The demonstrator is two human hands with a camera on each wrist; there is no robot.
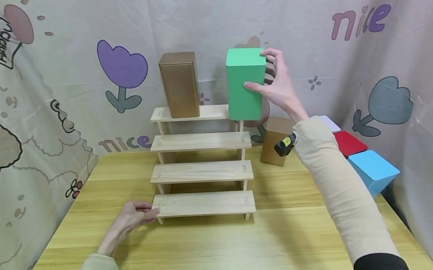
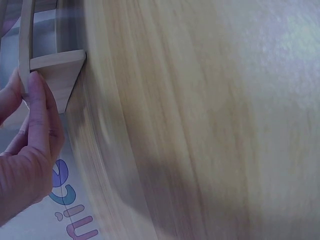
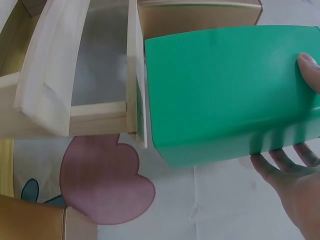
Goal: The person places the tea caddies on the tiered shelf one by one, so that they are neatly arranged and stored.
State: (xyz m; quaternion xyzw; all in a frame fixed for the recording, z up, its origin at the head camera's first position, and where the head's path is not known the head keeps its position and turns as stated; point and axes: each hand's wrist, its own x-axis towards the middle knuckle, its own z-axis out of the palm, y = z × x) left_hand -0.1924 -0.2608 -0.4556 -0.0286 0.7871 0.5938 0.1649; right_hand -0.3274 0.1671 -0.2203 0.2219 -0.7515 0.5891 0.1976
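A pale wooden four-step display stand (image 1: 204, 203) rests on the table. My left hand (image 1: 133, 217) pinches the left end of its lowest step, thumb on one side and fingers on the other; the left wrist view shows this hand (image 2: 32, 130) close up. My right hand (image 1: 280, 84) grips a green box (image 1: 245, 88) upright at the right end of the top step. In the right wrist view the green box (image 3: 225, 90) lies against the top board's edge; whether it bears on the board I cannot tell. A brown-gold box (image 1: 180, 87) stands left on the top step.
Another brown-gold box (image 1: 276, 141) stands on the table right of the stand, partly behind my right wrist. Past my right forearm are a white box (image 1: 329, 124), a red box (image 1: 349, 143) and a light blue box (image 1: 372, 170). A printed curtain (image 1: 195, 29) hangs behind the table (image 1: 200, 263).
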